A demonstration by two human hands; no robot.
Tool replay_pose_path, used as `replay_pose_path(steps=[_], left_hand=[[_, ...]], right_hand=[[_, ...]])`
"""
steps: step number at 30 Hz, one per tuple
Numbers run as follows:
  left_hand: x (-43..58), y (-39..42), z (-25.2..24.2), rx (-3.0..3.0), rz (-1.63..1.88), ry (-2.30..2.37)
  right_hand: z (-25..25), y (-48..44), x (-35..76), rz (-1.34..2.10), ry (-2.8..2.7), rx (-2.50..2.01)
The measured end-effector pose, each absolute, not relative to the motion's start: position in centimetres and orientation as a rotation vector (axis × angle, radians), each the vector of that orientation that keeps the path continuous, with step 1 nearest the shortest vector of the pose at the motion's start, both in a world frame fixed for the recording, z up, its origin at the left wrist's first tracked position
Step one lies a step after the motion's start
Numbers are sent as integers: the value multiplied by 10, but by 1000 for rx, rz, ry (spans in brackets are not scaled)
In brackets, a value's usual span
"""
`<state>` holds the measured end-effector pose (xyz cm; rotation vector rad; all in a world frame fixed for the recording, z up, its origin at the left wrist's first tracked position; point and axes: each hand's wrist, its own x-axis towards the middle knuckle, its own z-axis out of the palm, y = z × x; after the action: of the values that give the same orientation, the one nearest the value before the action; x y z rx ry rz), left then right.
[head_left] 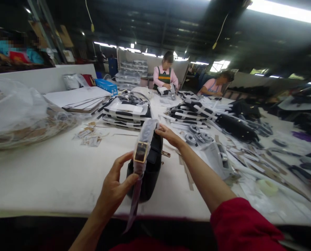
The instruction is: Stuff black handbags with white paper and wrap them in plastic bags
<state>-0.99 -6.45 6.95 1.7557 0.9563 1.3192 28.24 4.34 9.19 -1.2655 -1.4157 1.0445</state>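
A black handbag (152,165) stands on the white table in front of me, its body partly hidden by its strap. The strap (148,134) is wrapped in thin whitish film and carries a gold-rimmed buckle (141,152); its loose end hangs past the table's front edge. My left hand (116,184) grips the strap by the buckle, thumb just below it and fingers partly hidden behind. At the bag's far end, my right hand (171,135) has its fingers closed on the wrapped strap. A small gold metal fitting (166,153) sticks out at the bag's right side.
Wrapped bags are stacked ahead (127,113) and to the right (189,111). Small tags (88,135) and a big clear plastic sack (22,111) lie left. Rolled straps (197,137) and paper strips (257,160) cover the right. Co-workers sit and stand beyond the table.
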Motion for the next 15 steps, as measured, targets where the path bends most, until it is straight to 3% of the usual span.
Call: replay_pose_path(steps=[5, 10, 15], left_hand=[[-29, -85, 39, 1537, 1300, 1221], [-36, -107, 9, 1567, 837, 1211], [-22, -97, 2, 1684, 851, 1332]], right_hand=[[69, -22, 312, 994, -1054, -1440], [28, -107, 305, 1359, -865, -1586], [7, -140, 241, 1611, -1000, -1360]])
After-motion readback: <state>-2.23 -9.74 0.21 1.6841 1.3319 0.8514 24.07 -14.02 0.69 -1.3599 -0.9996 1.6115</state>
